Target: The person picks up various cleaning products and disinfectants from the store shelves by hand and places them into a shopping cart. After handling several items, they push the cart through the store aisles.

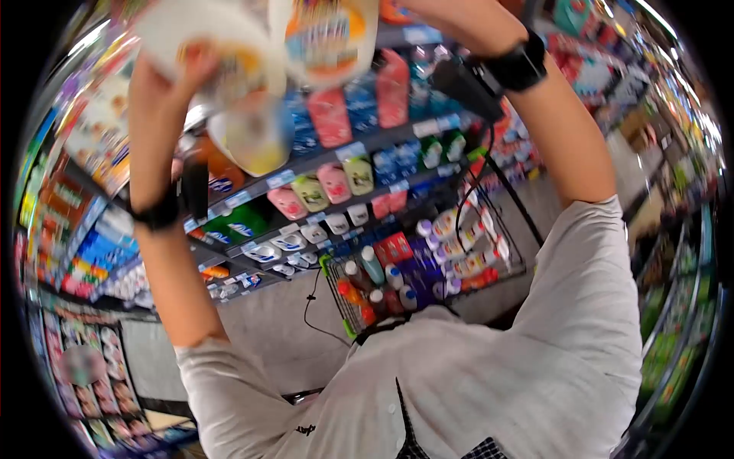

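Observation:
My left hand (pixel 172 84), raised at the upper left, is closed on a white bottle (pixel 245 34) with a yellow-orange label, blurred by motion. Its thumb lies across the front of the bottle. Close to its right is another white bottle (pixel 329 38) with an orange and blue label, cut off by the top edge. My right hand (pixel 432 6) is at the top edge near this second bottle. Its fingers are out of sight, so its grip cannot be told. Below my left hand, a blurred white and yellow container (pixel 252 141) shows in front of the shelf.
Store shelves (pixel 306 177) with pink and green pouches run across ahead. A wire shopping cart (pixel 327 269) full of bottles stands before my body. A black device (pixel 466 88) with a cable hangs near my right wrist. More shelving (pixel 677 321) lies to the right.

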`<act>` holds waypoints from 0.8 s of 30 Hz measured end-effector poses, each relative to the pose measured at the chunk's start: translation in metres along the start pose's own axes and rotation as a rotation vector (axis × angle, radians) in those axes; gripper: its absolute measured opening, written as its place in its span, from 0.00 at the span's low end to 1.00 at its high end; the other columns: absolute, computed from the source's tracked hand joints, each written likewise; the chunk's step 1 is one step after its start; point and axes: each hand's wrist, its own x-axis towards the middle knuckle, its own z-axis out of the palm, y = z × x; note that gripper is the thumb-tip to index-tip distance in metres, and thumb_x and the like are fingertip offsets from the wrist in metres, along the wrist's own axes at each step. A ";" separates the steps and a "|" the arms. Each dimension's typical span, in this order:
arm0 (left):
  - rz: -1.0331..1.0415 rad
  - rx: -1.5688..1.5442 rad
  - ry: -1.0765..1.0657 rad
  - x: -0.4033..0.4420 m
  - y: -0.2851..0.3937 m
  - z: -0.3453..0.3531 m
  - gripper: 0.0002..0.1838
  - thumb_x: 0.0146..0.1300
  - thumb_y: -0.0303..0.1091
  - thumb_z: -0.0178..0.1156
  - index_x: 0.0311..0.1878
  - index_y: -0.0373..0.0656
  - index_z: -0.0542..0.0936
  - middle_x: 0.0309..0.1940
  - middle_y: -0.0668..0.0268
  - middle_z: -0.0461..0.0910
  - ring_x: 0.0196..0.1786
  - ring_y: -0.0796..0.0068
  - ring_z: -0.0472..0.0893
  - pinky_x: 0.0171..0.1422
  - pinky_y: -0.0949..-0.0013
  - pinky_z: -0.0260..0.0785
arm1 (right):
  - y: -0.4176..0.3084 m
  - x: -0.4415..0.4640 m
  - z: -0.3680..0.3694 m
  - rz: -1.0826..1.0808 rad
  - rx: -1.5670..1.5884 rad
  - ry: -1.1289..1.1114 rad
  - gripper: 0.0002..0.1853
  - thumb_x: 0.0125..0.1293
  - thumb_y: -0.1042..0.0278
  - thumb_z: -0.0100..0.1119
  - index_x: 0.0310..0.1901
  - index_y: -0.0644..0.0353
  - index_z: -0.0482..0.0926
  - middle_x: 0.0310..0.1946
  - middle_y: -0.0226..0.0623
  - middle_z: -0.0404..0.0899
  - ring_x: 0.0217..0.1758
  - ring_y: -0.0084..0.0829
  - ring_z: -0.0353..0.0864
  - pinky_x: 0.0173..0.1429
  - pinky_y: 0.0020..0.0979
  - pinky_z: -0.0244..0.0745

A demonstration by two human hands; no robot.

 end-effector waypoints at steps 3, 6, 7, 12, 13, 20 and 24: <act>-0.016 0.062 -0.247 -0.097 -0.009 0.056 0.26 0.48 0.31 0.73 0.50 0.37 0.75 0.44 0.65 0.80 0.45 0.71 0.81 0.51 0.68 0.73 | 0.014 -0.120 -0.004 0.345 -0.106 -0.127 0.30 0.53 0.57 0.70 0.53 0.66 0.72 0.40 0.40 0.80 0.40 0.30 0.81 0.44 0.32 0.77; -0.280 -0.186 -0.518 -0.183 -0.032 0.143 0.29 0.43 0.31 0.76 0.50 0.37 0.75 0.42 0.63 0.81 0.44 0.70 0.81 0.50 0.67 0.72 | 0.018 -0.258 0.004 0.774 -0.047 -0.230 0.28 0.53 0.63 0.71 0.56 0.62 0.74 0.46 0.37 0.81 0.46 0.25 0.80 0.50 0.30 0.77; -0.397 -0.299 -0.574 -0.208 -0.039 0.179 0.30 0.43 0.31 0.76 0.51 0.38 0.75 0.42 0.62 0.81 0.44 0.70 0.80 0.50 0.67 0.72 | 0.019 -0.303 0.010 0.878 -0.034 -0.160 0.28 0.52 0.65 0.72 0.55 0.61 0.74 0.46 0.37 0.81 0.47 0.26 0.79 0.50 0.30 0.77; -0.467 -0.302 -0.801 -0.328 -0.076 0.335 0.27 0.44 0.31 0.74 0.49 0.40 0.75 0.37 0.61 0.80 0.41 0.62 0.81 0.48 0.66 0.72 | 0.053 -0.533 0.053 1.243 0.099 0.202 0.29 0.46 0.70 0.75 0.53 0.60 0.77 0.44 0.38 0.82 0.46 0.33 0.81 0.52 0.32 0.75; -0.458 -0.300 -0.789 -0.344 -0.080 0.355 0.25 0.44 0.31 0.74 0.47 0.41 0.75 0.37 0.60 0.80 0.40 0.58 0.80 0.45 0.64 0.72 | 0.057 -0.558 0.059 1.234 -0.004 0.208 0.27 0.46 0.72 0.74 0.52 0.61 0.77 0.44 0.37 0.82 0.47 0.33 0.81 0.53 0.32 0.75; -0.657 -0.289 -1.215 -0.414 -0.132 0.475 0.26 0.42 0.24 0.73 0.47 0.43 0.74 0.43 0.62 0.80 0.49 0.64 0.80 0.53 0.64 0.71 | 0.059 -0.682 0.103 1.462 0.268 0.456 0.31 0.56 0.67 0.70 0.61 0.60 0.70 0.52 0.29 0.77 0.50 0.22 0.75 0.52 0.26 0.73; -0.656 -0.227 -1.442 -0.418 -0.142 0.524 0.29 0.40 0.24 0.75 0.49 0.46 0.75 0.47 0.63 0.79 0.53 0.63 0.78 0.55 0.63 0.71 | 0.056 -0.717 0.102 1.582 0.369 0.478 0.33 0.55 0.60 0.70 0.62 0.56 0.69 0.50 0.36 0.79 0.50 0.28 0.80 0.54 0.29 0.73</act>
